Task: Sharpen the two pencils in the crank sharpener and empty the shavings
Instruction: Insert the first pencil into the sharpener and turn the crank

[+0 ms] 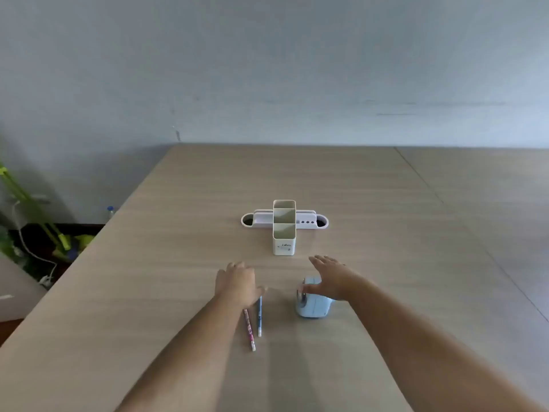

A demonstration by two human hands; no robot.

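Two pencils lie side by side on the wooden table [178, 263], pointing away from me: a pink one [249, 330] on the left and a blue one [260, 316] on the right. My left hand [237, 282] hovers palm down over their far ends, covering the tips, fingers loosely apart. A light blue crank sharpener [313, 306] stands to the right of the pencils. My right hand [329, 281] reaches over the top of the sharpener with fingers spread, and I cannot tell whether it touches it.
A cream pencil holder [284, 230] with three compartments stands beyond the hands, in front of a white cable-slot tray [258, 220] set in the table. Off the table's left edge are green plants, a cable and a small bottle [110, 211].
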